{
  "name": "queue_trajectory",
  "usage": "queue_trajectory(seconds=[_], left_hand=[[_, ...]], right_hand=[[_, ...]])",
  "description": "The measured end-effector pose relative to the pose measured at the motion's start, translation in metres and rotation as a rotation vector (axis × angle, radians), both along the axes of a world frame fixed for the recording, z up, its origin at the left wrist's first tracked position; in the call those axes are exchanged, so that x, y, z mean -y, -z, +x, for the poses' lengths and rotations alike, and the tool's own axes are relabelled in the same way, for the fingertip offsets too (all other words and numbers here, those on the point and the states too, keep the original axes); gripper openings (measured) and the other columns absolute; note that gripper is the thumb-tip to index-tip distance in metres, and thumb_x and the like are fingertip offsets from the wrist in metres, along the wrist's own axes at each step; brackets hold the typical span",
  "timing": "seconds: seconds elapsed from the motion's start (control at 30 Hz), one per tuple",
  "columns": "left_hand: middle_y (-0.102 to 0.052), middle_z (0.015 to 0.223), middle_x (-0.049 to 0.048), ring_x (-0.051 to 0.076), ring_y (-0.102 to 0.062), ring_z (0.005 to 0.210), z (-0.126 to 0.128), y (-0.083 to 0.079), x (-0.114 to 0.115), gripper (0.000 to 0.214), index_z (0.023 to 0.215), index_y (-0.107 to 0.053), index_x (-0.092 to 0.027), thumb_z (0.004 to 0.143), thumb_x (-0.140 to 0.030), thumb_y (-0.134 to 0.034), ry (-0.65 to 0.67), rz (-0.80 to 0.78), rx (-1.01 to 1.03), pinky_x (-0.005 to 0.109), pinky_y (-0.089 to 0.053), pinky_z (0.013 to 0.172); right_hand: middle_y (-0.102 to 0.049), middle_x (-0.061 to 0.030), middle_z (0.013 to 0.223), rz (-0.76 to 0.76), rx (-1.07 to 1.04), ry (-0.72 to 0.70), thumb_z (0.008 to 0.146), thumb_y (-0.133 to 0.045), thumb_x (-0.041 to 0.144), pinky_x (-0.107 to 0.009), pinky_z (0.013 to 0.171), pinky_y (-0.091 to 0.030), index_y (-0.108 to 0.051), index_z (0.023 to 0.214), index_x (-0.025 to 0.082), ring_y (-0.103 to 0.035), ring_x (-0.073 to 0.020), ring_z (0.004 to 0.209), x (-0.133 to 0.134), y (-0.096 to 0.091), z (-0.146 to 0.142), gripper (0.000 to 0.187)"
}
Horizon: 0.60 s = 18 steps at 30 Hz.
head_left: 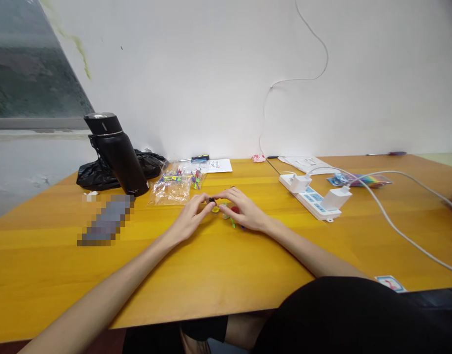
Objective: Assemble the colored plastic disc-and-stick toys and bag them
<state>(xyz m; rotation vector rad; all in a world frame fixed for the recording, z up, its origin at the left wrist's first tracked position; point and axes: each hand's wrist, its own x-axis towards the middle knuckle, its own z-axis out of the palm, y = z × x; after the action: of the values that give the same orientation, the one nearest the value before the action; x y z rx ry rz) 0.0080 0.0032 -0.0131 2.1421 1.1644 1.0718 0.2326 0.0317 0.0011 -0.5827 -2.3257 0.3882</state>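
Observation:
My left hand (pixel 191 219) and my right hand (pixel 246 210) meet over the middle of the table, fingertips close together. Between them is a small plastic piece, its black part (pixel 211 199) on top and a yellow part (pixel 216 209) just below. My left thumb and index finger pinch it from the left. From the right, my right index finger and thumb close on the same piece. Under my right palm show a red piece (pixel 235 210), a light green piece (pixel 232 223) and a bit of blue (pixel 242 226), partly hidden by the fingers.
Beyond my hands lies a see-through bag (pixel 172 189) with coloured plastic parts. A black bottle (pixel 118 155) stands left, near a blurred-out flat object (pixel 109 221). On the right are a white power strip (pixel 314 201) with trailing cables and a colourful packet (pixel 358 181).

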Motion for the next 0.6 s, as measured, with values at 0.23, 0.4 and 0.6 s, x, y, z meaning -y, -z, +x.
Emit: queue_trajectory(seconds=[0.23,0.4,0.6], left_hand=[[-0.064,0.103,0.0057,0.023,-0.055,0.101,-0.0001,-0.0071,0.0057,0.034,0.11,-0.063,-0.022,0.101,-0.05,-0.045,0.133,0.049,-0.072,0.038,-0.044,0.094],[-0.064,0.104,0.0054,0.023,-0.056,0.102,0.0021,-0.0091,0.009,0.036,0.107,-0.063,-0.022,0.104,-0.048,-0.039,0.137,0.022,-0.061,0.038,-0.045,0.095],[-0.066,0.11,0.0053,0.022,-0.057,0.107,0.0004,-0.0063,0.0052,0.036,0.109,-0.061,-0.022,0.106,-0.044,-0.032,0.051,0.031,-0.03,0.037,-0.041,0.1]], right_hand=[[-0.062,-0.0076,0.118,0.072,-0.031,-0.042,0.098,-0.059,0.033,-0.04,0.098,-0.052,-0.064,0.129,0.033,-0.06,-0.022,0.112,0.0081,-0.0045,-0.0022,0.031],[-0.063,-0.0074,0.115,0.035,-0.052,-0.056,0.099,-0.06,0.036,-0.037,0.092,-0.055,-0.065,0.123,0.029,-0.063,-0.0203,0.105,0.0061,-0.003,0.0,0.026],[-0.064,-0.0056,0.105,0.033,-0.26,0.093,0.098,-0.06,0.033,-0.036,0.087,-0.057,-0.063,0.112,0.024,-0.065,-0.0179,0.092,0.0028,-0.0068,0.003,0.017]])
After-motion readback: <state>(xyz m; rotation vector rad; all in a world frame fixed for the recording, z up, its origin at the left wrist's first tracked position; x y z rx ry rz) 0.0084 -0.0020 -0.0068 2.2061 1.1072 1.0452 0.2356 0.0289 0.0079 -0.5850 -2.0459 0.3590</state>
